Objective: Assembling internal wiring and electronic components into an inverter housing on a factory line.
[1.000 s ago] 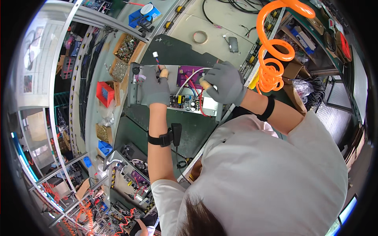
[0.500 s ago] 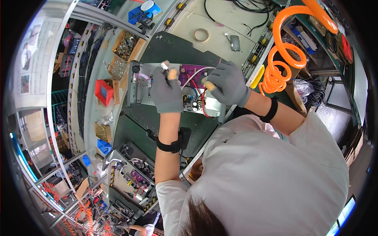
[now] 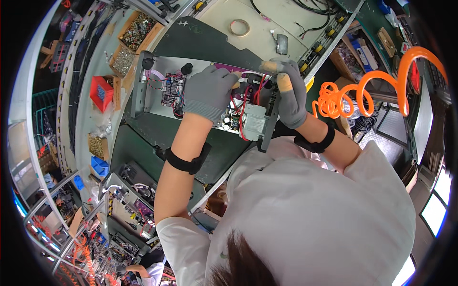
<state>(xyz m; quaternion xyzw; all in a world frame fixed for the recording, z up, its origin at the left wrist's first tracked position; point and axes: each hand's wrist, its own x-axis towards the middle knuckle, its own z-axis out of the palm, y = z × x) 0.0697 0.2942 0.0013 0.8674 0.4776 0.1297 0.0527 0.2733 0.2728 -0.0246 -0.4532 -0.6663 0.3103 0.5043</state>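
Observation:
An open metal chassis lies across the bench, fitted with circuit boards and wiring. My left hand, in a grey glove with tan fingertips, reaches over its middle. Its fingers curl together beside a purple circuit board and red wires; what they grip, if anything, is hidden. By the chassis's right end is my right hand, gloved the same way, thumb and forefinger apart with nothing visible between them. A small component board and a black round part sit left of my left hand. Nearer me is a silver metal block.
Boxes of small screws, a red bin and a blue bin line the left side. A tape roll and a grey module lie beyond the chassis. An orange coiled hose hangs at right.
My left hand has shifted right along the chassis, uncovering the small component board. My right hand has moved to the chassis's right end; the pale cable between my hands no longer shows.

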